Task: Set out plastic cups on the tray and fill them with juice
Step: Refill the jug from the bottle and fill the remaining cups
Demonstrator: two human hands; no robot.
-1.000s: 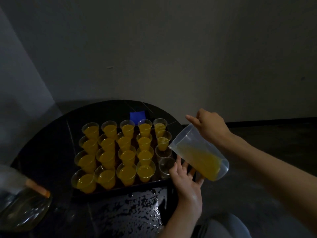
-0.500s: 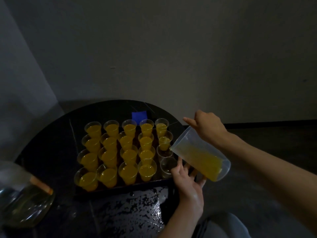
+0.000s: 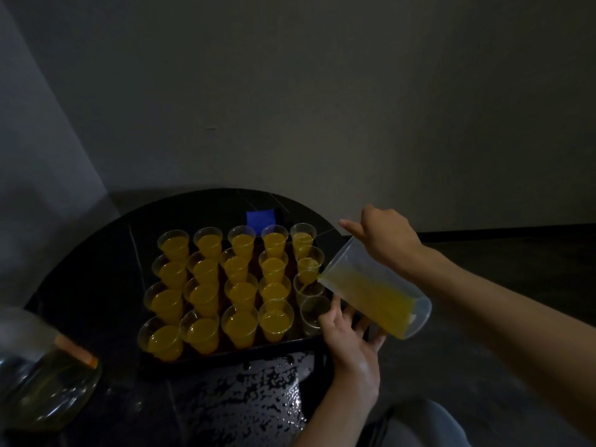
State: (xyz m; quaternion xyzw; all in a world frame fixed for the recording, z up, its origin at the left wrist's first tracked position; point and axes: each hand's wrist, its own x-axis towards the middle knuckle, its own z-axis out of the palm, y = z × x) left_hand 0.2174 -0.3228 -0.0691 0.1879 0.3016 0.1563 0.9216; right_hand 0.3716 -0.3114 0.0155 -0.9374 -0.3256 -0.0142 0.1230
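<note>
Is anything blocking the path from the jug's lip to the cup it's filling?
Nothing visible. The jug, gripped by the right hand, tips its lip directly over the third-row cup. The left hand sits lower, beside the empty front cup, clear of both mouths.

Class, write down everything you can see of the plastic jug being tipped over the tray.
The jug is a translucent, plastic-looking beaker, tipped steeply with its lip down and left over the right column of the tray. Yellow juice lies along its lower side, and a thin stream leaves the lip into a nearly empty cup. The right hand grips its upper side; fingers of the left hand reach beneath it, contact unclear.
</note>
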